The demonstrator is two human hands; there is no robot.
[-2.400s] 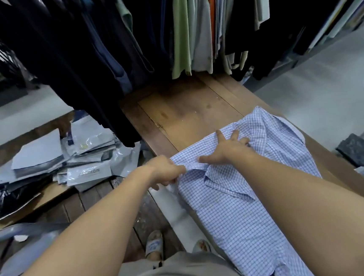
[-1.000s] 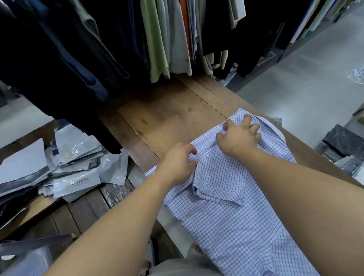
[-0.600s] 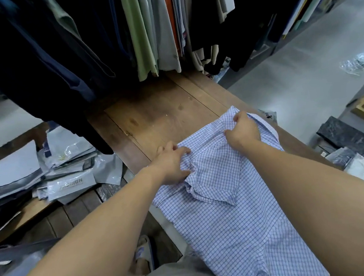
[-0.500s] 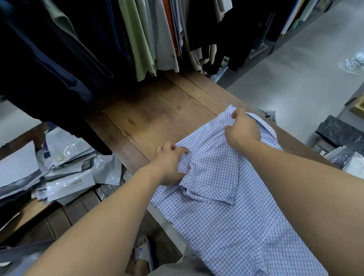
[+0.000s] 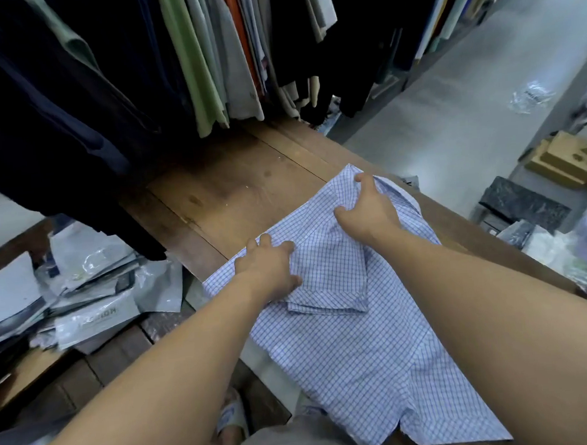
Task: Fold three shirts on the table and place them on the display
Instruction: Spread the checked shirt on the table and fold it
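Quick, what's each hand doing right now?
Left hand: closed, gripping the shirt.
Right hand: closed, gripping the shirt's far end.

The shirt [image 5: 348, 341] is thin, matt woven cloth, softly creased; the desk [image 5: 232, 192] is worn, stained wood with a dull finish, the bags [image 5: 94, 317] glossy crinkled plastic, the hanging garments [image 5: 200, 70] matt cloth, the floor [image 5: 452, 109] smooth with faint sheen.
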